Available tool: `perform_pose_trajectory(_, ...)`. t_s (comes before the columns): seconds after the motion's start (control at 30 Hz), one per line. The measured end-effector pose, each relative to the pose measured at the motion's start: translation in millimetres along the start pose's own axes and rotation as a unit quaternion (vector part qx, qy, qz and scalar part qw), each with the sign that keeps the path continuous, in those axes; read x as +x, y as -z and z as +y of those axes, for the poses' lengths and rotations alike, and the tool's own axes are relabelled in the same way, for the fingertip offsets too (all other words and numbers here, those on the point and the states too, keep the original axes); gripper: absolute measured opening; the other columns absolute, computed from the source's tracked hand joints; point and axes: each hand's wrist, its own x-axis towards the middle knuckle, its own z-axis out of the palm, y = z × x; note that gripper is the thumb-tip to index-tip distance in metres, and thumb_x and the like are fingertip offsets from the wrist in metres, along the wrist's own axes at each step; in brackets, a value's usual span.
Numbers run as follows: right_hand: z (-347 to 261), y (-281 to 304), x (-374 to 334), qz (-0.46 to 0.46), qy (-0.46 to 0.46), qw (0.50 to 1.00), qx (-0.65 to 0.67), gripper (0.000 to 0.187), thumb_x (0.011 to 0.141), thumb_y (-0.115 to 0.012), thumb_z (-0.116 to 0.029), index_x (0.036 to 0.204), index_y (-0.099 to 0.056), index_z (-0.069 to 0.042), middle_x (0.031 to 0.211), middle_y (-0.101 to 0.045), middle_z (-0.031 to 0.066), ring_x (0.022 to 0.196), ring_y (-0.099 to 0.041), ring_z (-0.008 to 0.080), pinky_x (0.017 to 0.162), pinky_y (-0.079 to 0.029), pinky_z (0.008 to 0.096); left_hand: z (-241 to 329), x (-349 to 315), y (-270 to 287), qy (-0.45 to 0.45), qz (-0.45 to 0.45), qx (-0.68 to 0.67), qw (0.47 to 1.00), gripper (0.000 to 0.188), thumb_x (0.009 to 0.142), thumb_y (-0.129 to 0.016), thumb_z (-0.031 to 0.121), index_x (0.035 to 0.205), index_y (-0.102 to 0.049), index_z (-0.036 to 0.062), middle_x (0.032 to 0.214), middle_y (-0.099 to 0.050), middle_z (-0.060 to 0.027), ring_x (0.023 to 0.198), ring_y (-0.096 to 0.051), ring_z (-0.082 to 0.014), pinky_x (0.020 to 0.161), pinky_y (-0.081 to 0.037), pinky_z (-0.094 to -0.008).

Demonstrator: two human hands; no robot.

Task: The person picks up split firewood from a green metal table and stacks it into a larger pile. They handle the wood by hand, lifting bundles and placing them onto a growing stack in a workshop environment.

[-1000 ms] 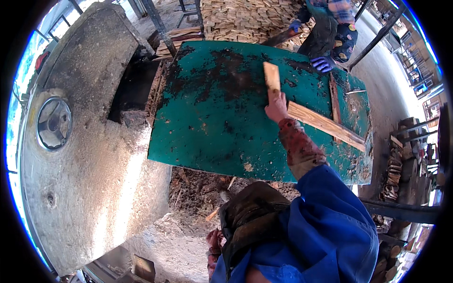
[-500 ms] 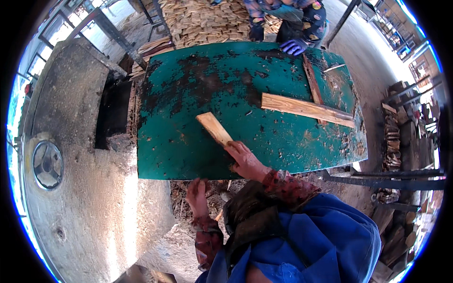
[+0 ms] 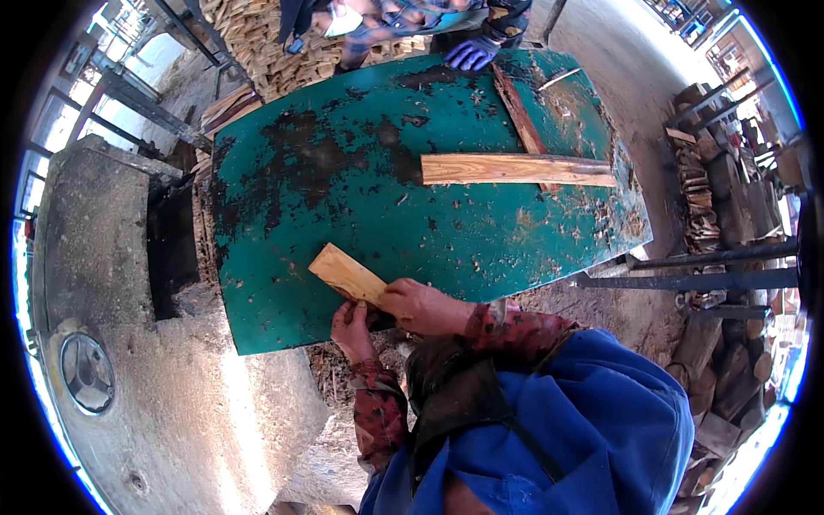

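A short, pale wooden board (image 3: 346,272) with a darker patch along its lower edge lies slanted near the front left part of the green tabletop (image 3: 360,215). My right hand (image 3: 422,309) is closed over the board's near end, with the fingertips partly hidden. My left hand (image 3: 351,333) is pinched at the board's lower edge, close beside the right hand and at the table's front edge. Further back, a longer striped plank (image 3: 515,170) lies across a narrow, dark, bark-covered strip (image 3: 518,107).
Across the table stands another person, whose purple-gloved hand (image 3: 471,54) rests on the far edge. A stained machine housing (image 3: 163,378) with a round fitting fills the left. Metal bars (image 3: 712,268) and stacked timber (image 3: 730,378) are at the right. Cut wood (image 3: 257,43) is piled behind.
The short board has come nearer to me with my right hand. My left hand has moved from the table's front edge up to the board. The whole view has shifted and turned slightly.
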Motion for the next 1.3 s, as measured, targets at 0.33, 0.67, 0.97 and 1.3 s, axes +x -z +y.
perform_pose_trajectory(0.33,121.0,155.7,-18.8,0.226,-0.127,0.934,-0.247,0.042,0.077,-0.069,-0.017,0.115,-0.059,0.000,0.119,-0.057,0.0220,0.111,-0.055,0.0380,0.095,-0.047,0.0423,3.9,-3.1,-7.9,0.012,0.039,0.004,0.999,0.027,0.084,-0.069,0.006,0.107,-0.057,-0.0047,0.096,-0.065,-0.0125,0.078,-0.066,-0.0189,0.064,-0.057,-0.0286)
perform_pose_trajectory(0.67,171.6,244.8,-38.8,0.104,-0.277,0.891,-0.345,0.074,0.068,-0.079,-0.043,0.127,-0.056,-0.007,0.118,-0.052,0.0164,0.120,-0.043,0.0357,0.102,-0.032,0.0482,7.2,-1.8,-11.8,0.026,0.048,0.009,0.998,0.025,0.084,-0.070,0.007,0.103,-0.058,-0.0039,0.091,-0.066,-0.0110,0.074,-0.065,-0.0173,0.061,-0.056,-0.0270)
perform_pose_trajectory(0.97,141.0,223.7,-55.6,0.095,-0.200,0.902,-0.371,0.036,0.065,-0.081,-0.020,0.094,-0.063,-0.010,0.095,-0.057,0.0094,0.095,-0.058,0.0316,0.079,-0.048,0.0419,7.0,-2.3,-12.5,0.022,0.052,-0.004,0.998,0.025,0.084,-0.071,0.007,0.102,-0.057,-0.0040,0.091,-0.066,-0.0117,0.073,-0.066,-0.0178,0.061,-0.056,-0.0271)
perform_pose_trajectory(1.3,124.6,236.2,-83.9,0.177,-0.227,0.920,-0.264,0.029,0.073,-0.073,-0.016,0.100,-0.062,-0.009,0.089,-0.066,0.0135,0.084,-0.064,0.0339,0.073,-0.052,0.0429,12.2,-6.8,-13.0,0.039,0.055,-0.012,0.998,0.024,0.085,-0.069,0.006,0.103,-0.057,-0.0039,0.093,-0.065,-0.0113,0.075,-0.066,-0.0193,0.062,-0.057,-0.0282)
